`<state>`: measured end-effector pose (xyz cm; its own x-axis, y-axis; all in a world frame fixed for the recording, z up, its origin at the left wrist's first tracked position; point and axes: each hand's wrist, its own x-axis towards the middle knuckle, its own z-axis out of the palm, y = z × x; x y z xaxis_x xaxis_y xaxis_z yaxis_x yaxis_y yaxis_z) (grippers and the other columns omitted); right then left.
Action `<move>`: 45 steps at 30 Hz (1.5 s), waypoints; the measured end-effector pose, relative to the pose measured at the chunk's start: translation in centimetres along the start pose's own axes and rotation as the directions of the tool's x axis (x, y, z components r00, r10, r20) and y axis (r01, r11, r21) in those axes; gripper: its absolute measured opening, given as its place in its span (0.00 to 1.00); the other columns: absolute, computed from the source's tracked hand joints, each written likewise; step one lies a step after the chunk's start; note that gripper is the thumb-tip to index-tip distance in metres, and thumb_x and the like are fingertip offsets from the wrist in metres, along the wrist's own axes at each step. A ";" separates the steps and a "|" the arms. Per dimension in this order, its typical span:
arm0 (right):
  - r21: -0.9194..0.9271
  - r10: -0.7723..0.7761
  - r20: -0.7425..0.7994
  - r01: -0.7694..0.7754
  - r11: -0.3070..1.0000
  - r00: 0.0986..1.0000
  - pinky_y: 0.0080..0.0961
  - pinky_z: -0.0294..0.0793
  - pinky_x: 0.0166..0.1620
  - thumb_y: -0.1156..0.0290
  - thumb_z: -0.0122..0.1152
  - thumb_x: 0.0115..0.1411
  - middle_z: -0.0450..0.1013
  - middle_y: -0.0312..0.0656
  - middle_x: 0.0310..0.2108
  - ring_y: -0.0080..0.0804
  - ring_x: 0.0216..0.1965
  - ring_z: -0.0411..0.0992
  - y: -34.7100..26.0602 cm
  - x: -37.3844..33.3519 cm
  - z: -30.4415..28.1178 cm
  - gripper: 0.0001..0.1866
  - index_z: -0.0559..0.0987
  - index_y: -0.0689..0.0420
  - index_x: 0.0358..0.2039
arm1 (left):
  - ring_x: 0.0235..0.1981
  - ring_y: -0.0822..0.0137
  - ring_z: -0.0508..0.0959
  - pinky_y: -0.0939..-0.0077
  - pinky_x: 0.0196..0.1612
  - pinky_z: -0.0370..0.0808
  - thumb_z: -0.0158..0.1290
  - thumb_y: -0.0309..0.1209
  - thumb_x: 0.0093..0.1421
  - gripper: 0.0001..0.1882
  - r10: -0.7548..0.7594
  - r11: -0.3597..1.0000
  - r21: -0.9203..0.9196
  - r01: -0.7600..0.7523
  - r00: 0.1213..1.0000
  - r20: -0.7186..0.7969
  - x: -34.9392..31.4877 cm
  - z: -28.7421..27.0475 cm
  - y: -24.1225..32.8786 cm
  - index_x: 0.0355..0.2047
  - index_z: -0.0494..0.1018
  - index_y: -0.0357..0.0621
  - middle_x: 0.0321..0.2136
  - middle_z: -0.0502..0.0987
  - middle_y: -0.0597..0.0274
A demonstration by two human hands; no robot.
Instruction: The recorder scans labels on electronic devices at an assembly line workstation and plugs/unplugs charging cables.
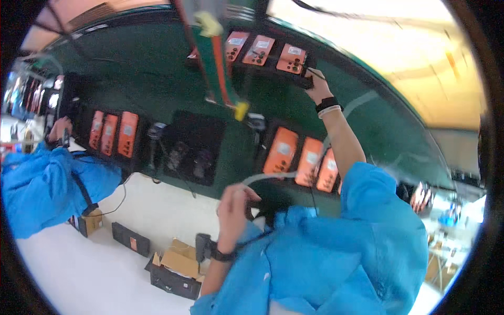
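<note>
My right hand reaches to the far side of the green bench, its fingers closed at the corner of a black tray. In that tray lie orange phone back panels with round camera holes and pale labels. Close to my body, my left hand is raised with its fingers curled; what they hold, if anything, is hidden. A nearer black tray with more orange phone back panels sits between my arms, partly covered by my right forearm.
A green and orange upright with yellow tape crosses the bench. At left, a co-worker in a blue sleeve has a hand near another tray of orange panels. A black mat lies mid-bench; an open carton stands below.
</note>
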<state>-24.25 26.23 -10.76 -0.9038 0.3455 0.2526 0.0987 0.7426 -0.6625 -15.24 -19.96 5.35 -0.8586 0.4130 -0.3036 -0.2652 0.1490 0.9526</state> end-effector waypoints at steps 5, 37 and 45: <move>-0.069 -0.027 -0.262 0.009 0.998 0.965 0.27 0.70 0.44 0.76 0.72 0.45 0.66 0.38 0.35 0.32 0.37 0.66 0.0 -18.1 -11.0 0.23 0.68 0.59 0.40 | 0.31 0.67 0.75 0.73 0.40 0.71 0.38 0.41 0.75 0.16 0.017 0.933 -0.358 -0.050 0.995 -0.097 1.7 0.9 -4.6 0.38 0.66 0.43 0.29 0.75 0.57; 0.446 0.933 -0.265 -0.827 0.344 0.245 0.37 0.73 0.48 0.61 0.65 0.55 0.76 0.53 0.39 0.47 0.40 0.75 9.5 -47.2 -15.3 0.26 0.75 0.69 0.46 | 0.54 0.42 0.69 0.51 0.57 0.66 0.52 0.29 0.63 0.14 0.505 0.335 0.532 -0.778 0.625 0.596 2.2 20.3 -13.1 0.47 0.70 0.36 0.51 0.70 0.44; 0.615 0.882 -0.050 -0.681 0.397 0.469 0.24 0.67 0.25 0.63 0.63 0.60 0.72 0.34 0.20 0.21 0.21 0.69 -1.6 -48.0 -20.5 0.12 0.76 0.60 0.29 | 0.68 0.48 0.55 0.42 0.72 0.43 0.57 0.57 0.59 0.41 0.422 0.179 0.404 -0.897 0.441 0.792 5.8 37.5 -14.9 0.65 0.61 0.49 0.65 0.60 0.50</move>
<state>27.56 20.23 -7.37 -0.3163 0.8455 -0.4303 0.3988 -0.2930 -0.8689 0.11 13.89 -11.29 -0.1435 0.9565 0.2539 0.8999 0.0194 0.4356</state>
